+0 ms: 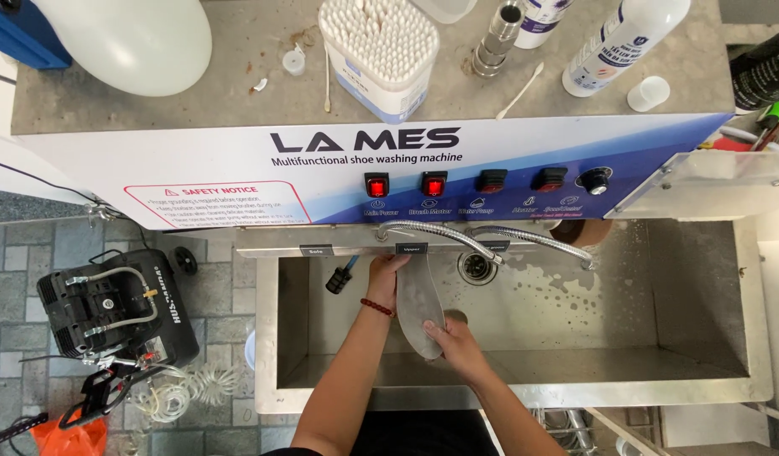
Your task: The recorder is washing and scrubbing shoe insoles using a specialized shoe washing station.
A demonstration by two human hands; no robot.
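Holding a grey shoe insole (420,304) over the steel sink (659,380), the left hand (384,274) closes on its upper end and the right hand (457,342) pinches its lower tip. Thin, floppy, probably wet and slick; best gripped at both ends. Open basin lies rightward of the grip; hoses (457,238) crowd above.
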